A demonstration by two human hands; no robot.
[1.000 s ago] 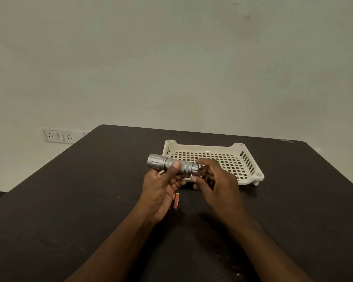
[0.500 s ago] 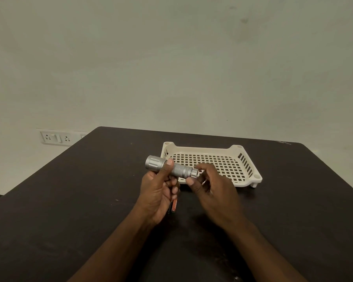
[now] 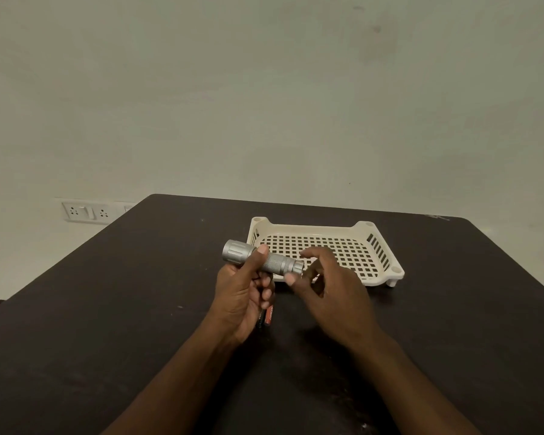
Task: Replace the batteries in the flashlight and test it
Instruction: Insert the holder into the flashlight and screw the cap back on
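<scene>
Fingers (image 3: 266,279) of your left hand (image 3: 242,293) clamp the flashlight (image 3: 261,261) level; your right hand (image 3: 324,281), fingers loosely apart, works its tail end.

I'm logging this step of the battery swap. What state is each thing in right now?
flashlight: lifted off the table, lying roughly level, tail end toward the right hand; no beam visible.
left hand: closed around the flashlight body.
right hand: at the tail end, fingers curled; whether it grips the cap is unclear.
batteries: lying on the table, partly hidden under the left hand.
tray: on the table, nothing visible inside.
</scene>
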